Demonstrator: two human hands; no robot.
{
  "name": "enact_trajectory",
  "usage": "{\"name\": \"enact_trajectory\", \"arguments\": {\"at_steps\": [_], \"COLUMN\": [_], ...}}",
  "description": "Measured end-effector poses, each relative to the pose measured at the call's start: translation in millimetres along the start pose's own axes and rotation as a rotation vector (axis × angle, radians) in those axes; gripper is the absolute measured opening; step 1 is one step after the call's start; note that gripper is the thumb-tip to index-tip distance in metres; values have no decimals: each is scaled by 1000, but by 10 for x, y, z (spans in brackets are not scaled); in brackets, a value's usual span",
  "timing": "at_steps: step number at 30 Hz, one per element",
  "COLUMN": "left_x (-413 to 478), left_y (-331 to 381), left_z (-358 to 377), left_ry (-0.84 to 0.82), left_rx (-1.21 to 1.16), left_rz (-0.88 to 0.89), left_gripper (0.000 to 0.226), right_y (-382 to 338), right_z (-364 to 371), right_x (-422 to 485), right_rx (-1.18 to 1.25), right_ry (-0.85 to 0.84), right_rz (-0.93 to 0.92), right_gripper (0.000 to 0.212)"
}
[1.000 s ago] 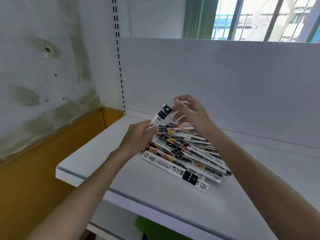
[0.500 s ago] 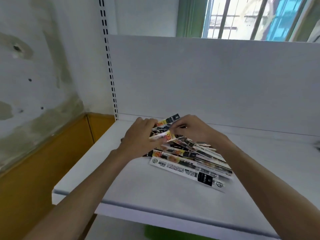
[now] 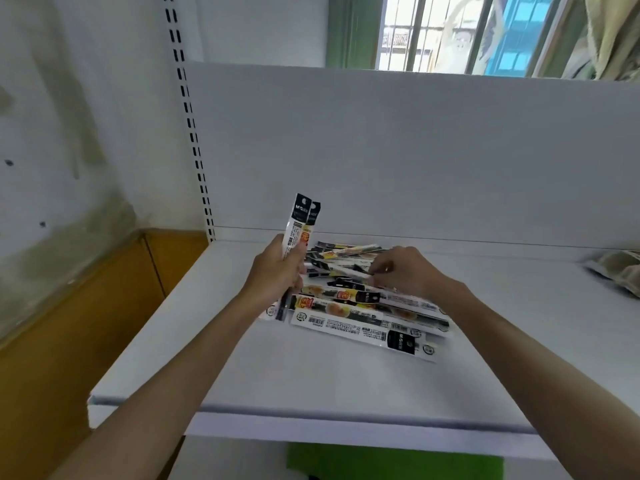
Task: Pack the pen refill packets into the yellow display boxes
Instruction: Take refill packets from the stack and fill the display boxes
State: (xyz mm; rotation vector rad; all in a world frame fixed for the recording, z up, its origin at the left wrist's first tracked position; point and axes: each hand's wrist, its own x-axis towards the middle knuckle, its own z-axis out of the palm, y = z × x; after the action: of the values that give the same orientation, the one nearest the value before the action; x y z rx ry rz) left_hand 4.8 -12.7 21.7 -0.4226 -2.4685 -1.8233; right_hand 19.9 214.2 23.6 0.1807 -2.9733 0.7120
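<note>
Now the left hand (image 3: 277, 271) is clutching two packets (image 3: 301, 223), up from one, while the right hand (image 3: 405, 275) is pinching another packet (image 3: 349, 270) off the pile (image 3: 363, 317).

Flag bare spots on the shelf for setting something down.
Widest bare patch: the shelf front, between the packet pile and the front edge. Also bare: the strip left of the left hand gripping packets, and the stretch between the pile and the crumpled object at far right. Crowded: centre, where the right hand is on the pile.

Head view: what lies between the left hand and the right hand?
Head view: the pile of refill packets on the shelf fills the gap between the left hand and the right hand.
</note>
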Motion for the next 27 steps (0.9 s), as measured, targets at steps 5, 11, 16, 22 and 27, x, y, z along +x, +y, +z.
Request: {"name": "enact_trajectory", "arguments": {"at_steps": [5,11,16,22,27], "left_x": [21,-32,-87,-96,-220], "left_y": [30,23,30,162,449], "left_z": [90,139,137,217,563], "left_ry": [-80,-117,-117,-98,-318], "left_rx": [-110,-31,-30,-142,-283], "left_rz": [-116,-79,-63,-47,-141], "left_gripper": [10,13,18,15,41], "right_y": [-151,-314,-362,-504,-505], "right_z": [-150,-204,-179,-390,-431], "right_x": [-38,76,101,-27,-194], "right_rx": [334,432,521,441,776], "right_ry": [123,274,549,831,599], "right_rz": [68,151,158,5,-30], "right_gripper": [17,26,37,27,14]}}
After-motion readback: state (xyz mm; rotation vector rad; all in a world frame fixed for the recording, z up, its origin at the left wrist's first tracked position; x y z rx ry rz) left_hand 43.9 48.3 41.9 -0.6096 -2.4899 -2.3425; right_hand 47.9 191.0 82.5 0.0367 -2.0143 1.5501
